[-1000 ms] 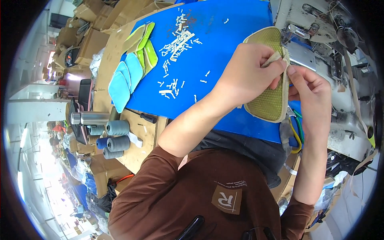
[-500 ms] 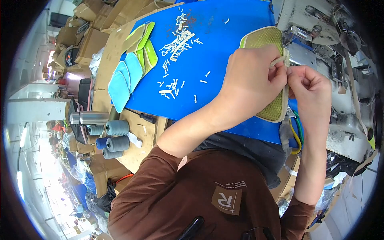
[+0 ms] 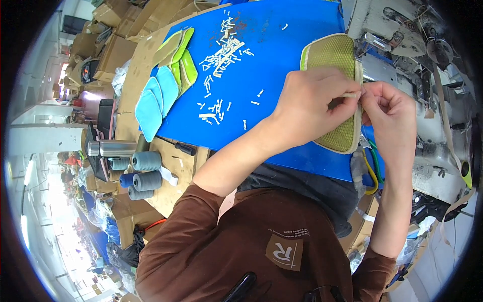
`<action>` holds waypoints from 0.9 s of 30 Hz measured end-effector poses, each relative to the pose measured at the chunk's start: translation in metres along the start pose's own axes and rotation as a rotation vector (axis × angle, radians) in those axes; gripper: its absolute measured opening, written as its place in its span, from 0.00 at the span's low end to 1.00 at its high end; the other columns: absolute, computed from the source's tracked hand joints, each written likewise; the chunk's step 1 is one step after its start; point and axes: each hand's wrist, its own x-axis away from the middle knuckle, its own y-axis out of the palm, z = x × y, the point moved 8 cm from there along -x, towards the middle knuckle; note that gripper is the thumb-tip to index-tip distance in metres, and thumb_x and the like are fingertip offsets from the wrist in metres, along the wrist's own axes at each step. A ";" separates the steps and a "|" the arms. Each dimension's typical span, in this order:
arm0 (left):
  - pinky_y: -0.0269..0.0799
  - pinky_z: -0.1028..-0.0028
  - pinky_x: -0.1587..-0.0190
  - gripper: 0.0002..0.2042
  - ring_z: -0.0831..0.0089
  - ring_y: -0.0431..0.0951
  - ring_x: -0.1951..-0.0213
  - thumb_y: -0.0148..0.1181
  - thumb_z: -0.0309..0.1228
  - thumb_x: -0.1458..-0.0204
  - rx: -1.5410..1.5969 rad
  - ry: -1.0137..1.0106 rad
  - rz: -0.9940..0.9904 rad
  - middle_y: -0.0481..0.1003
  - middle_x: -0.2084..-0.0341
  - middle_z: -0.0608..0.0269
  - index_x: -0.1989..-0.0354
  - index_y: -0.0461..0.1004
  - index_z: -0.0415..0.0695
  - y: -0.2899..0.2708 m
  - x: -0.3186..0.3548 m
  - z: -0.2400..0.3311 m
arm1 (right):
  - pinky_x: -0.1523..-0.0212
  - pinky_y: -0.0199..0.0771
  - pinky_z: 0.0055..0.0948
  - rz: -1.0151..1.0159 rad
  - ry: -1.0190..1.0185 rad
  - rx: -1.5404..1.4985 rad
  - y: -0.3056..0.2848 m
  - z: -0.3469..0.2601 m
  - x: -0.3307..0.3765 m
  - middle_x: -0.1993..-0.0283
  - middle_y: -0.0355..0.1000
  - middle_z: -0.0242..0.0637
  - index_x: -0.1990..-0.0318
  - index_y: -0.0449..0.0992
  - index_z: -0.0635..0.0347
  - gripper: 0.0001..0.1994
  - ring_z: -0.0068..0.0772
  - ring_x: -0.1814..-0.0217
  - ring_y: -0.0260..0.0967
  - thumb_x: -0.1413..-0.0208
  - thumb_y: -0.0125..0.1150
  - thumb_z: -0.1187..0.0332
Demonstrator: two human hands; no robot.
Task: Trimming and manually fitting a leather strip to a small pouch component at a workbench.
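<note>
A yellow-green mesh insole-shaped piece (image 3: 336, 59) with a cream edge band lies on the blue table top (image 3: 282, 55), next to the sewing machine (image 3: 402, 35). My left hand (image 3: 312, 108) rests over its middle and pinches the cream band at its right edge. My right hand (image 3: 387, 113) meets it there, thumb and fingers closed on the same band. The lower part of the piece shows below my left hand.
Several white trimmed scraps (image 3: 221, 55) litter the blue top. A fan of blue and green insoles (image 3: 166, 85) lies at its left edge. Grey and blue thread cones (image 3: 143, 171) and a steel flask (image 3: 113, 147) sit on cardboard. Green and yellow wires (image 3: 371, 168) hang below.
Both hands stayed at the piece's right edge. My left hand slid a little lower over the mesh, uncovering more of its top.
</note>
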 end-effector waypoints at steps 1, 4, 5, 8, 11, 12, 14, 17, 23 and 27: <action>0.69 0.75 0.78 0.05 0.67 0.74 0.81 0.67 0.25 0.56 0.001 0.000 -0.001 0.74 0.81 0.63 0.69 0.81 0.45 -0.001 0.001 -0.001 | 0.74 0.63 0.14 -0.001 -0.002 -0.003 -0.001 0.001 0.000 0.76 0.73 0.26 0.67 0.79 0.67 0.05 0.10 0.76 0.64 0.42 0.59 0.74; 0.70 0.76 0.77 0.09 0.69 0.75 0.79 0.67 0.24 0.56 0.048 -0.023 -0.097 0.75 0.80 0.64 0.64 0.82 0.46 -0.003 0.007 -0.004 | 0.73 0.64 0.14 -0.014 -0.036 0.016 0.000 0.000 0.000 0.75 0.74 0.26 0.66 0.78 0.68 0.06 0.10 0.76 0.65 0.41 0.58 0.74; 0.70 0.76 0.76 0.11 0.69 0.75 0.78 0.67 0.23 0.56 0.004 -0.002 -0.148 0.74 0.79 0.65 0.62 0.82 0.46 -0.002 0.009 -0.002 | 0.73 0.65 0.14 -0.022 -0.066 0.037 0.002 -0.002 0.001 0.74 0.75 0.27 0.65 0.78 0.68 0.06 0.11 0.75 0.65 0.40 0.57 0.74; 0.70 0.75 0.75 0.15 0.69 0.75 0.77 0.67 0.23 0.57 -0.025 0.033 -0.208 0.74 0.78 0.65 0.58 0.81 0.46 -0.001 0.010 -0.001 | 0.71 0.65 0.14 0.036 -0.115 0.010 0.002 0.001 0.004 0.71 0.75 0.28 0.63 0.77 0.67 0.05 0.11 0.72 0.67 0.39 0.56 0.75; 0.70 0.75 0.75 0.17 0.69 0.74 0.77 0.67 0.24 0.58 -0.043 0.064 -0.229 0.72 0.77 0.66 0.56 0.80 0.47 -0.002 0.009 0.002 | 0.70 0.67 0.14 0.010 -0.106 -0.028 0.004 0.001 0.006 0.70 0.76 0.28 0.61 0.77 0.66 0.06 0.12 0.71 0.69 0.38 0.55 0.73; 0.69 0.74 0.76 0.18 0.69 0.74 0.77 0.67 0.24 0.58 -0.075 0.080 -0.242 0.72 0.77 0.67 0.55 0.80 0.47 -0.002 0.009 0.004 | 0.70 0.67 0.14 0.008 -0.109 -0.027 0.002 0.001 0.005 0.70 0.76 0.28 0.61 0.77 0.66 0.06 0.12 0.71 0.69 0.38 0.55 0.73; 0.69 0.74 0.76 0.18 0.69 0.74 0.77 0.67 0.25 0.58 -0.144 0.122 -0.254 0.71 0.77 0.68 0.54 0.79 0.48 -0.002 0.009 0.010 | 0.70 0.68 0.15 -0.066 -0.049 -0.167 0.003 0.006 0.004 0.70 0.76 0.27 0.61 0.78 0.65 0.08 0.13 0.71 0.70 0.37 0.54 0.71; 0.68 0.73 0.78 0.19 0.69 0.74 0.77 0.67 0.26 0.58 -0.254 0.166 -0.295 0.70 0.77 0.69 0.54 0.78 0.49 0.000 0.010 0.016 | 0.72 0.69 0.16 -0.060 -0.016 -0.132 0.003 0.012 0.000 0.71 0.75 0.26 0.63 0.79 0.65 0.09 0.14 0.72 0.70 0.37 0.54 0.70; 0.72 0.74 0.76 0.17 0.71 0.76 0.76 0.67 0.24 0.59 -0.138 0.144 -0.359 0.74 0.73 0.71 0.58 0.80 0.49 -0.002 0.008 0.012 | 0.75 0.67 0.15 -0.017 0.031 -0.098 0.000 0.011 -0.004 0.74 0.74 0.27 0.65 0.79 0.66 0.06 0.12 0.76 0.68 0.40 0.58 0.73; 0.74 0.74 0.71 0.15 0.72 0.79 0.72 0.67 0.21 0.61 -0.020 0.143 -0.184 0.78 0.68 0.68 0.61 0.81 0.48 -0.019 -0.007 0.005 | 0.75 0.66 0.15 -0.016 0.006 -0.096 0.002 0.011 -0.002 0.75 0.73 0.27 0.65 0.79 0.67 0.06 0.11 0.77 0.66 0.41 0.58 0.73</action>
